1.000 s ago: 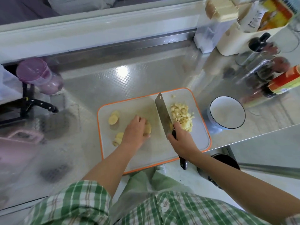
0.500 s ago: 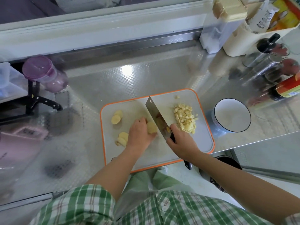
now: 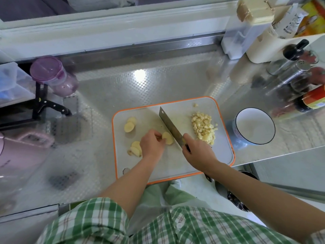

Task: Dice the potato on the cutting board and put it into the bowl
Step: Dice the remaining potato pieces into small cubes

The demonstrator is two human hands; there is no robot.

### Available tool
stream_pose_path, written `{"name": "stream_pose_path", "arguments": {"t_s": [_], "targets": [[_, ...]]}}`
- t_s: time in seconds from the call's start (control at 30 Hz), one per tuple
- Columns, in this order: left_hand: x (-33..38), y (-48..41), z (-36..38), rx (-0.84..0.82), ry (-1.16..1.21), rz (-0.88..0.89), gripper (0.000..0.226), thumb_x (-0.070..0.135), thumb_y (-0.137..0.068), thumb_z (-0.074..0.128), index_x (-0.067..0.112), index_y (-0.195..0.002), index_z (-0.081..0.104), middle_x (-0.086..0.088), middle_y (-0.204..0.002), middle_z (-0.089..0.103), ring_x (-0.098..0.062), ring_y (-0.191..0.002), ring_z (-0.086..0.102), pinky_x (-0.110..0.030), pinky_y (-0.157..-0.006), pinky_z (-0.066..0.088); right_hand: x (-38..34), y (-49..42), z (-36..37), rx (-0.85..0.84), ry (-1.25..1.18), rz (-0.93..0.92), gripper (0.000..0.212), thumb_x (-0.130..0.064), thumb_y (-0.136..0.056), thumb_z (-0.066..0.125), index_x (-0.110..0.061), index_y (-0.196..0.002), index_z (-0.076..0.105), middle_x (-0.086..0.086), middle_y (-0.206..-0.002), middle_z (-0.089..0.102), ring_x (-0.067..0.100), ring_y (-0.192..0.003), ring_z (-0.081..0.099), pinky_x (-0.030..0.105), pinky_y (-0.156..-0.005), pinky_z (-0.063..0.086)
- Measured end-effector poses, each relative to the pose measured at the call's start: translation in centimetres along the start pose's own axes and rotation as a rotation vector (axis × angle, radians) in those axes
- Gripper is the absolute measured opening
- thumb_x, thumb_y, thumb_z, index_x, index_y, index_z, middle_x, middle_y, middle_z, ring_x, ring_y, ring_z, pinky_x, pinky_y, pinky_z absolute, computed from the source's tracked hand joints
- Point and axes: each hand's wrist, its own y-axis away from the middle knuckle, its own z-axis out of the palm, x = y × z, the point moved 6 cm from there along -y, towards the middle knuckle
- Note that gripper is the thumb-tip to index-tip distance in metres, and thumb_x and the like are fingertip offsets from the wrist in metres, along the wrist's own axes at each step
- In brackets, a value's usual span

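Note:
On the orange-rimmed white cutting board [image 3: 221,152] my left hand [image 3: 152,144] holds a small stack of potato slices [image 3: 168,138] with curled fingers. My right hand [image 3: 197,152] grips the handle of a cleaver [image 3: 169,128], whose blade lies just right of that stack. A heap of diced potato [image 3: 204,127] sits on the board's right part. More slices lie at the upper left [image 3: 130,125] and beside my left wrist [image 3: 135,148]. An empty white bowl with a dark rim [image 3: 255,126] stands right of the board.
Bottles and shakers [image 3: 290,71] and a cream container [image 3: 260,39] crowd the back right of the steel counter. A purple-lidded jar [image 3: 51,74] and a black-handled knife [image 3: 51,105] are at left, a pink kettle [image 3: 21,152] nearer. The counter edge runs below the board.
The cleaver has swung left from beside the diced heap to the slices under my left hand. My left hand stayed on the stack.

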Motion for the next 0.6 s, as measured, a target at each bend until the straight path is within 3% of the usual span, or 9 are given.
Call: {"name": "stream_pose_path", "arguments": {"t_s": [0.17, 0.4, 0.6], "targets": [[-0.6, -0.4, 0.3, 0.011, 0.064, -0.071, 0.021, 0.022, -0.075, 0.078, 0.026, -0.07, 0.058, 0.0, -0.076, 0.07, -0.025, -0.071, 0.069, -0.041, -0.072, 0.056, -0.1, 0.6, 0.4, -0.029, 0.059, -0.026, 0.009, -0.019, -0.097, 0.039, -0.017, -0.092, 0.031, 0.004, -0.059, 0.042, 0.03, -0.056, 0.05, 0.031, -0.049, 0.032], [-0.7, -0.5, 0.2, 0.05, 0.034, -0.132, 0.026, 0.039, -0.073, 0.077, 0.026, -0.068, 0.055, -0.001, -0.073, 0.071, -0.023, -0.073, 0.07, -0.039, -0.075, 0.054, 0.3, -0.4, -1.3, 0.037, 0.002, 0.01, 0.012, -0.017, -0.094, 0.043, -0.017, -0.089, 0.032, 0.003, -0.054, 0.039, 0.029, -0.051, 0.042, 0.032, -0.047, 0.028], [-1.0, -0.7, 0.5, 0.027, 0.054, -0.197, 0.027, 0.036, -0.071, 0.081, 0.022, -0.064, 0.059, 0.001, -0.067, 0.071, -0.022, -0.068, 0.07, -0.038, -0.076, 0.056, -0.2, 0.0, -0.4, -0.018, 0.031, -0.019, 0.011, -0.017, -0.094, 0.042, -0.017, -0.091, 0.032, 0.003, -0.055, 0.039, 0.026, -0.051, 0.041, 0.031, -0.045, 0.025]]}}
